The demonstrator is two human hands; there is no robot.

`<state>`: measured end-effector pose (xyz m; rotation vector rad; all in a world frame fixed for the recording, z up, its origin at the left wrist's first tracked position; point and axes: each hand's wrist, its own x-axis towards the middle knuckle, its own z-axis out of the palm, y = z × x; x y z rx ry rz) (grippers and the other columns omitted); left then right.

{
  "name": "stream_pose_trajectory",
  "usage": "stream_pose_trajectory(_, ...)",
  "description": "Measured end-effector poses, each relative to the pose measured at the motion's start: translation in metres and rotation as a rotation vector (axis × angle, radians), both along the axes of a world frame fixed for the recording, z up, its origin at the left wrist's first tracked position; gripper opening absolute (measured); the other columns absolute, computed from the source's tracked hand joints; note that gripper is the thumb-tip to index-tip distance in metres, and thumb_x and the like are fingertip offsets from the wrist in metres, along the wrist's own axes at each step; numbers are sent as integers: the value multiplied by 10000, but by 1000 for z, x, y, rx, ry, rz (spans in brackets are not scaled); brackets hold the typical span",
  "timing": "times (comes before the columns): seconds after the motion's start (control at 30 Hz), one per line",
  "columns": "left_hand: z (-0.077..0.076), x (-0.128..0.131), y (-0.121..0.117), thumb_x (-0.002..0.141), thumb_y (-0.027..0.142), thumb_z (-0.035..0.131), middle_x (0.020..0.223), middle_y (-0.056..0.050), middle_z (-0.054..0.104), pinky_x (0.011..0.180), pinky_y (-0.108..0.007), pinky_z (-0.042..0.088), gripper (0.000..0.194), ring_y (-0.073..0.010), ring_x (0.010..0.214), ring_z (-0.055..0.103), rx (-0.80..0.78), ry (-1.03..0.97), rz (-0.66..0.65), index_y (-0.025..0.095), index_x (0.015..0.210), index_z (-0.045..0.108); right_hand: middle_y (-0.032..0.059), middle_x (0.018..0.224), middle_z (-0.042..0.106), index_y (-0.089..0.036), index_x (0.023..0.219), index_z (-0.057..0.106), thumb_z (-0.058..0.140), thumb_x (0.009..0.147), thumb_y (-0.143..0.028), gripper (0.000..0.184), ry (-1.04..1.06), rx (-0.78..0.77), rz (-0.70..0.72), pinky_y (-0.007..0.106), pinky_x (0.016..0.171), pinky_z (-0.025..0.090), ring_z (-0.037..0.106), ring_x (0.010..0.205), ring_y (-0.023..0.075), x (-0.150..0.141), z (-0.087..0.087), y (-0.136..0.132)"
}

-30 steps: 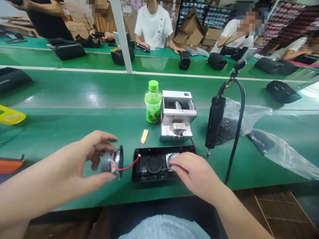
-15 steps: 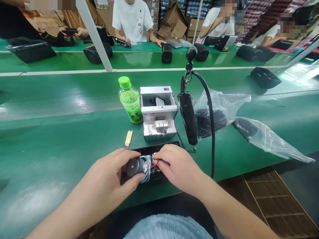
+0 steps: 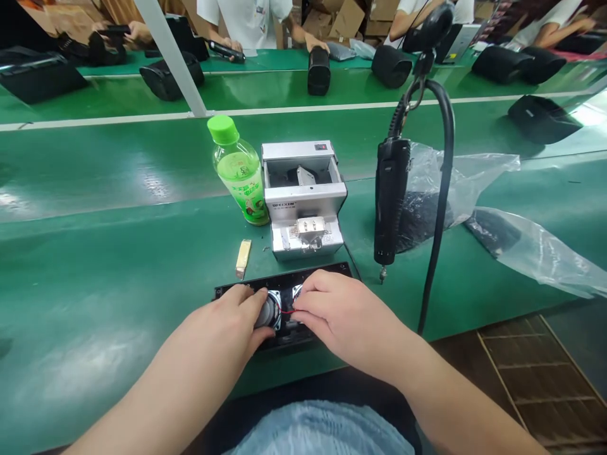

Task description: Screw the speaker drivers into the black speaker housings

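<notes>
Left hand on speaker driver; feeder reads WEIXIN

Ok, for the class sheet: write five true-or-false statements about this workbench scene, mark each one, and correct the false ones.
1. The left hand rests on a round speaker driver above a black speaker housing. True.
2. The right hand holds a black electric screwdriver. False: the screwdriver hangs on its cord, held by neither hand.
3. A green-capped bottle lies on its side. False: it stands beside a silver WEIXIN unit.
4. A red wire shows between the hands. True.
5. A clear plastic bag lies to the right of the screwdriver. True.
</notes>
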<state>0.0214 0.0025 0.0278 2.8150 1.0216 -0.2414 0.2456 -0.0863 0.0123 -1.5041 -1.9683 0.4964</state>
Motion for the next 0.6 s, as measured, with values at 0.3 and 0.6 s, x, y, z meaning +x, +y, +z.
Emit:
stream_pose_trajectory(0.3, -6, -2, 2, 945, 192, 787, 1327, -163, 786, 739, -448, 718, 342, -380, 1025, 839, -46, -53, -12, 191, 1287, 795, 46, 938, 773, -142, 959, 842, 649, 1094, -199, 242, -23, 22, -29, 301, 810, 645, 741, 862, 154, -1, -2, -1)
stream_pose_trajectory(0.6, -16, -9, 0, 985, 217, 737, 1344, -147, 766, 727, -408, 695, 438, -332, 996, 832, -4, -45, -26, 218, 1423, 757, 57, 921, 793, -139, 948, 844, 660, 1085, -186, 234, -52, 71, -16, 325, 799, 645, 744, 865, 176, -1, -1, 1)
